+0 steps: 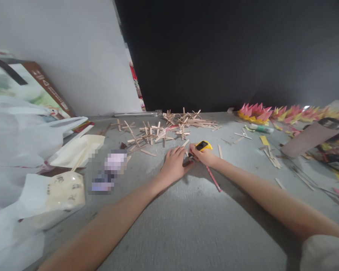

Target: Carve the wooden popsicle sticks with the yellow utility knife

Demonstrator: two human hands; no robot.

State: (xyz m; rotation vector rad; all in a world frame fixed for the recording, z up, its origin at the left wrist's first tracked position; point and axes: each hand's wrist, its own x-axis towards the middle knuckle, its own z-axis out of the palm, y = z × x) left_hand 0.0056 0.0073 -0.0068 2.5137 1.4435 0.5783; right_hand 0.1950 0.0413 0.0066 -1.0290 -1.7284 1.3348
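Observation:
My right hand (202,153) is closed around a yellow and black utility knife (205,145), its tip pointing down toward the table beside my left fingers. My left hand (173,162) lies low on the table, pressing and holding a wooden craft stick (185,143) whose end shows past the fingertips; the rest is mostly hidden. A red pencil (214,179) lies on the table just below my right wrist. Beyond both hands spreads a heap of craft sticks (183,122), several of them joined into crossed shapes. One loose craft stick (220,151) rests right of the knife.
On the left are a white plastic bag (22,139), a food container (66,190) and a pale tray (94,145). Pink and yellow paper decorations (254,113), a glue stick (261,128) and a tumbler (307,139) lie right. A dark panel (228,56) stands behind.

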